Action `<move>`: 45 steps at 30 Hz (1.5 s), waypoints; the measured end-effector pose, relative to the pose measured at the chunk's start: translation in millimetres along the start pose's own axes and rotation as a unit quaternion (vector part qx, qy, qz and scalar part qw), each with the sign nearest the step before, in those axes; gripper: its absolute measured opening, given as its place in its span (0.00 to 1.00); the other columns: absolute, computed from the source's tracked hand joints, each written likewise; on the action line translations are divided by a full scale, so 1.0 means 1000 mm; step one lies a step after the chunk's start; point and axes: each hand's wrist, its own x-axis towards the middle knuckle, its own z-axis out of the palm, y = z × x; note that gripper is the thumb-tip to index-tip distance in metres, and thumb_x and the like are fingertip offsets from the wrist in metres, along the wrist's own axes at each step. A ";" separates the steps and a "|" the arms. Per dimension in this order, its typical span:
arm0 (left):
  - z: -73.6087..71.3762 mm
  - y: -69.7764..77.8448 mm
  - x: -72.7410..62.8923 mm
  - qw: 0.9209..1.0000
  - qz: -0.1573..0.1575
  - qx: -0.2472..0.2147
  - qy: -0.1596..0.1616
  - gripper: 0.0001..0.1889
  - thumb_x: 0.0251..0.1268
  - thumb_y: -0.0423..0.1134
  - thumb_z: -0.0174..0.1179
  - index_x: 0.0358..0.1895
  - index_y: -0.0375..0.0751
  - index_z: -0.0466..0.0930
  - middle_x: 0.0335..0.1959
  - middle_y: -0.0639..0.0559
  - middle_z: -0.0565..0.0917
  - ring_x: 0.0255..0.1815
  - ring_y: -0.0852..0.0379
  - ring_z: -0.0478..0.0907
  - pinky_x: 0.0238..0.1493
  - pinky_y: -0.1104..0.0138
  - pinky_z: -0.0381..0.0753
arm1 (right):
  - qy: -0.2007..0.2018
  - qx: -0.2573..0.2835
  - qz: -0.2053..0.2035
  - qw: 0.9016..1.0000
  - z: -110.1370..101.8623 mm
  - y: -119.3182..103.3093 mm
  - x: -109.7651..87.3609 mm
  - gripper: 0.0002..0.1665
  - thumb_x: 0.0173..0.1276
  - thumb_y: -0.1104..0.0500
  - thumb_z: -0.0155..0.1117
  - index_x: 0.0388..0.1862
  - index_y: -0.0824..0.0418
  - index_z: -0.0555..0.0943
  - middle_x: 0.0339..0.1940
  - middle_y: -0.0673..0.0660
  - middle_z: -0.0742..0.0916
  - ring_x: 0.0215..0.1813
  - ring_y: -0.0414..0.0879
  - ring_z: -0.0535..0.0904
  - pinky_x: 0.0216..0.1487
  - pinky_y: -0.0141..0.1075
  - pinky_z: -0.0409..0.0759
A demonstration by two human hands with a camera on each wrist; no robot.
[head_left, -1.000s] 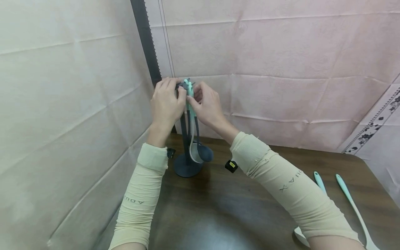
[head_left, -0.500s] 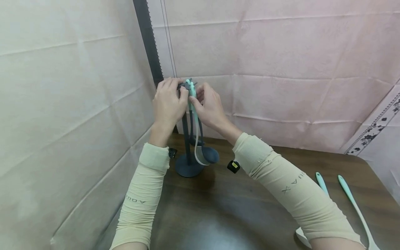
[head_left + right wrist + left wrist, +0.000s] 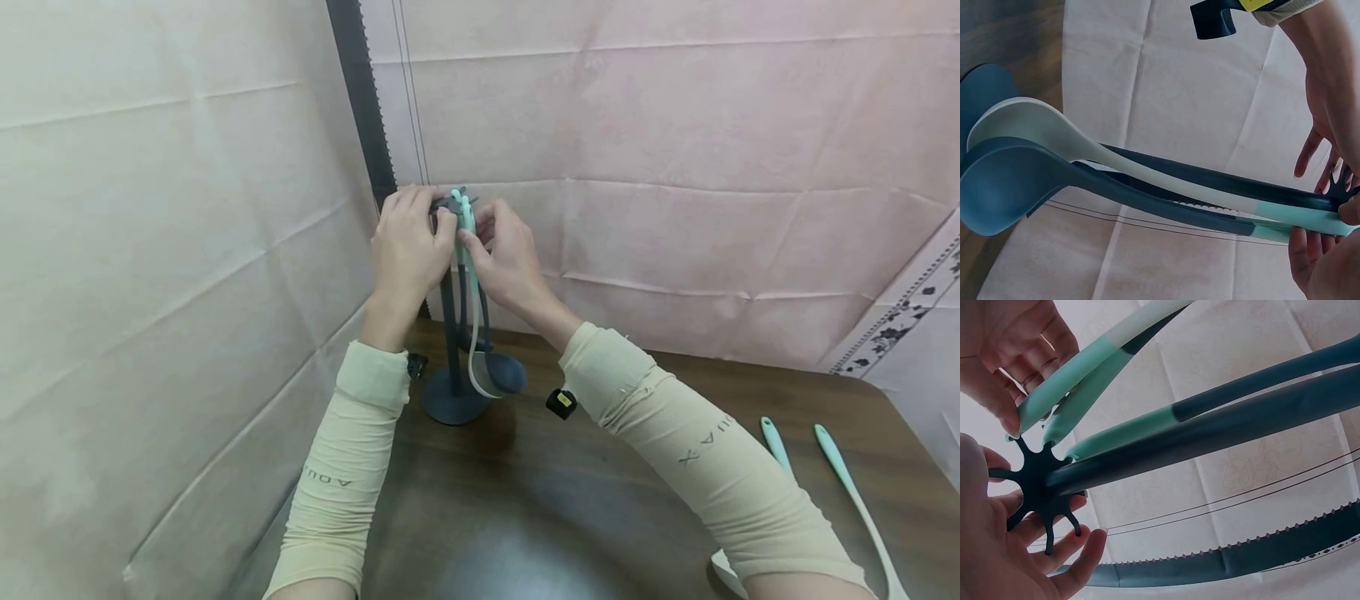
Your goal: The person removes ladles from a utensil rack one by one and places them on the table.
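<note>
A dark blue utensil stand (image 3: 453,404) stands upright on the table, with a star-shaped hook top (image 3: 1038,481). My left hand (image 3: 408,250) holds this hook top, its fingers around the hooks. My right hand (image 3: 512,258) pinches the turquoise handle end of a pale grey ladle (image 3: 1025,128) at one hook, thumb against the handle. Beside it hangs a dark blue ladle (image 3: 1004,187) with a turquoise handle. A third dark utensil (image 3: 1210,400) with a turquoise handle end hangs close to the pole; its head is partly hidden in the head view.
Two more turquoise-handled utensils lie at the right of the brown table (image 3: 570,492): a long one (image 3: 855,492) and one (image 3: 776,442) partly covered by the right forearm. Cloth walls (image 3: 675,233) stand behind and at the left of the stand.
The pale grey and dark blue ladles have swung slightly right, away from the pole. Both hands keep their places at the stand's top. The head view has shifted a little.
</note>
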 end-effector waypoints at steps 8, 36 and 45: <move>0.001 -0.004 0.004 1.000 0.001 -0.008 0.002 0.24 0.78 0.48 0.45 0.64 0.43 0.84 0.66 0.48 0.83 0.77 0.46 0.70 0.73 0.49 0.73 | 0.024 0.014 -0.001 1.000 -0.003 -0.003 -0.003 0.12 0.79 0.63 0.63 0.54 0.68 0.74 0.47 0.61 0.83 0.46 0.50 0.82 0.49 0.38 0.83; -0.006 -0.018 0.003 1.000 0.001 -0.011 0.006 0.25 0.78 0.48 0.45 0.65 0.41 0.83 0.66 0.46 0.83 0.76 0.45 0.69 0.76 0.51 0.69 | -0.038 0.111 0.027 0.993 -0.021 0.005 -0.021 0.11 0.77 0.62 0.67 0.54 0.63 0.79 0.47 0.58 0.87 0.49 0.56 0.88 0.43 0.46 0.90; -0.007 -0.018 0.003 1.000 0.007 -0.009 0.014 0.24 0.77 0.47 0.46 0.64 0.41 0.84 0.64 0.45 0.84 0.75 0.44 0.71 0.75 0.51 0.70 | -0.071 0.125 0.052 0.988 -0.026 0.009 -0.028 0.12 0.77 0.62 0.68 0.54 0.64 0.79 0.47 0.58 0.88 0.46 0.56 0.89 0.44 0.46 0.90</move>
